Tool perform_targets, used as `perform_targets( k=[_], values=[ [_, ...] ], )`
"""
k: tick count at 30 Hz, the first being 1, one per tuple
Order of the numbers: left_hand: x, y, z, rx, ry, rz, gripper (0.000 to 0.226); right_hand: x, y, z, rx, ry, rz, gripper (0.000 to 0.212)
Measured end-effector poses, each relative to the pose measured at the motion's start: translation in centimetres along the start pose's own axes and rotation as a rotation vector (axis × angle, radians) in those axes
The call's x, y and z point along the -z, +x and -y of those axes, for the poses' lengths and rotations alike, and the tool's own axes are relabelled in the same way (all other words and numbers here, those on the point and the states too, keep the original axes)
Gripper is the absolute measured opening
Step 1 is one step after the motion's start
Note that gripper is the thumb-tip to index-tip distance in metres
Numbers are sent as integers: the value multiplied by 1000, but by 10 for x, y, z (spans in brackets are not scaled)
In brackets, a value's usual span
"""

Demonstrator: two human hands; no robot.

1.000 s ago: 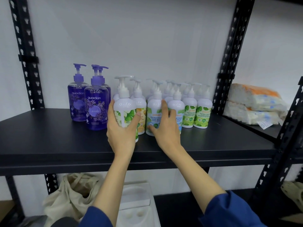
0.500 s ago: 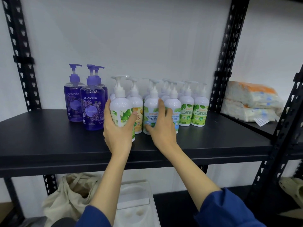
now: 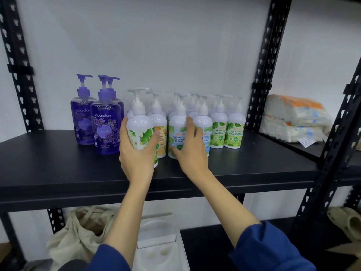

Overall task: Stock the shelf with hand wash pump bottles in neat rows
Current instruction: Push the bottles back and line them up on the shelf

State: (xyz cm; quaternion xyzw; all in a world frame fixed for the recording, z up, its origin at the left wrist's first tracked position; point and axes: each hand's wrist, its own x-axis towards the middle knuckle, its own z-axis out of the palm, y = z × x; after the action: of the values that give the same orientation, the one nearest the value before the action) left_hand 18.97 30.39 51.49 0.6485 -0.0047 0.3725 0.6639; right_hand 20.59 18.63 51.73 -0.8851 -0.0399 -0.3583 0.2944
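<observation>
Two hands, left hand gripping glossy white bottle, right hand flat against mint bottle

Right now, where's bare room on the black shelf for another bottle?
Bare: the shelf left of the purple bottles, the front strip before them, and the stretch right of the white bottles up to the upright. Crowded: the white cluster, where the left hand grips a bottle and the right hand touches.

three purple pump bottles, two stacked packs, one cloth bag
</observation>
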Motion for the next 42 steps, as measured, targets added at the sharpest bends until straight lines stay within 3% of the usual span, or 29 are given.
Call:
perform_targets(
  k=[3, 8, 10, 17, 20, 27, 33, 42],
  values=[
    [-1, -1, -1, 2, -6, -1, 77, 5, -2, -1, -7, 37, -3, 84],
    [-8, -9, -7, -9, -28, 7, 77, 40, -10, -29, -21, -138, -57, 33],
    [-16, -17, -14, 4, -85, 17, 76, 62, -13, -58, -81, -176, -54, 24],
    [-72, -53, -33, -19, -225, 175, 74, 138, -47, -165, -42, -209, 186, 37],
    [-111, -69, -36, 20, -259, 266, 73, 132, -56, -179, 41, -296, 126, 60],
    [-193, -80, -28, 43, -178, 429, 66, 113, -64, -192, 181, -307, -249, 57],
    [-220, -79, -11, 2, -103, 580, 70, 105, -63, -199, 201, -261, -343, 46],
    [-212, -77, -7, -156, 141, 543, 93, 101, -62, -202, 207, -242, -394, 46]
  ],
)
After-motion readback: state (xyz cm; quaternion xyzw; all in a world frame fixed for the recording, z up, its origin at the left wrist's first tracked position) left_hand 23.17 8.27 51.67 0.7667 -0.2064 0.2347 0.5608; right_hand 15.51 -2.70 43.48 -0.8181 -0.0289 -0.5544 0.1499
